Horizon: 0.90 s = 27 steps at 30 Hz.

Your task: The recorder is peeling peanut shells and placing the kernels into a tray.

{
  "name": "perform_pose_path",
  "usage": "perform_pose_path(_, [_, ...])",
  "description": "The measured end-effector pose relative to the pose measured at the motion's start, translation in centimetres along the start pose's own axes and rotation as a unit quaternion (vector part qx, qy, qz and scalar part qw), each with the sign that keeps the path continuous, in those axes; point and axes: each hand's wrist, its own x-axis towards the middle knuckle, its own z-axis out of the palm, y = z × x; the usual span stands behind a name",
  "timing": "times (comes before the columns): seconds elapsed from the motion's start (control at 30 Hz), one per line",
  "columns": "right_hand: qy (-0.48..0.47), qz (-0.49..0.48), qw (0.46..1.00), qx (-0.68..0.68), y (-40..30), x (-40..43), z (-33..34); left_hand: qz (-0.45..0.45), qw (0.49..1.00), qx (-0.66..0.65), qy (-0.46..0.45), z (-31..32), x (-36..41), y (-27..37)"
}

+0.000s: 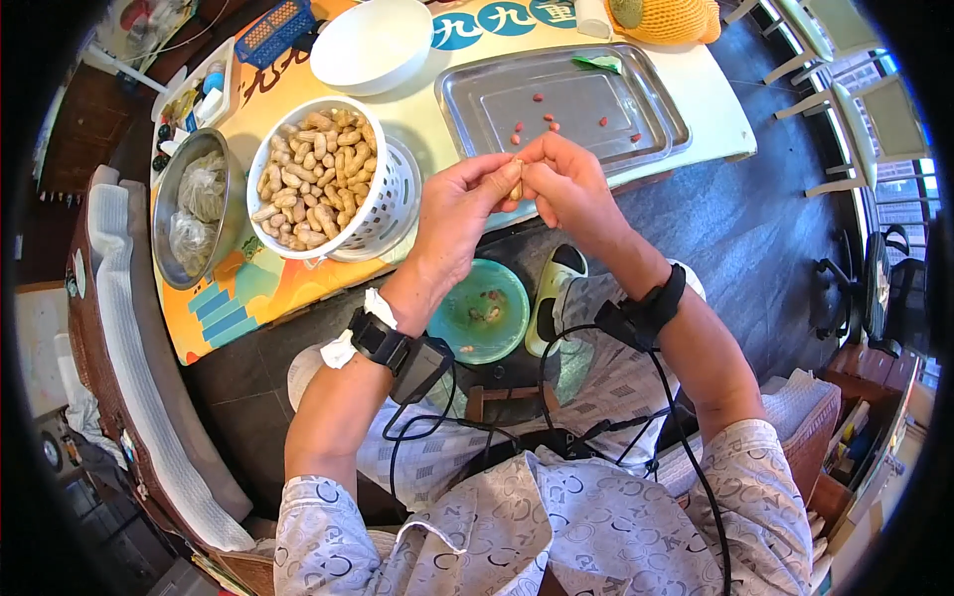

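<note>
My left hand [469,197] and my right hand [570,182] meet in front of me, fingertips pinched together on one peanut in its shell [516,191]. Fingers partly cover the shell, so I cannot tell how far it is split. Just beyond them lies a stainless steel tray [484,97] with several red-skinned peanut kernels [549,118] scattered on it. Left of my hands, a white perforated plastic basket [380,197] holds a heap of unshelled peanuts [320,175]. Below my hands, a green plastic basin [514,287] on the floor contains a few shell pieces [488,314].
A steel bowl [165,216] with tied plastic bags stands at the table's left side. Behind the basket are a white bowl [370,48] and a blue basket [274,33]. A green wrapper [600,64] lies on the tray. Black cables [674,402] run from my wrist straps.
</note>
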Motion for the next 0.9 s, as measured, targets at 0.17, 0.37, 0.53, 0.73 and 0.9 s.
perform_pose_path(0.17, [0.031,0.000,0.999,-0.025,0.3,0.5,0.0,0.034,0.999,0.008,0.032,0.7,0.5,-1.1])
perform_pose_path(0.37, [0.052,-0.042,0.996,-0.054,0.9,0.7,0.2,0.042,0.995,0.076,0.058,0.9,1.2,0.0])
perform_pose_path(0.53, [0.041,-0.117,0.985,-0.121,0.6,0.7,0.5,0.005,0.998,0.038,0.041,-0.2,1.6,0.8])
perform_pose_path(0.73, [0.045,-0.121,0.968,-0.214,-0.2,0.3,0.4,0.011,0.999,-0.005,0.045,0.3,1.5,-0.2])
perform_pose_path(0.9, [0.069,-0.123,0.962,-0.234,0.6,0.6,0.2,0.053,0.995,0.021,0.079,1.2,1.1,-0.7])
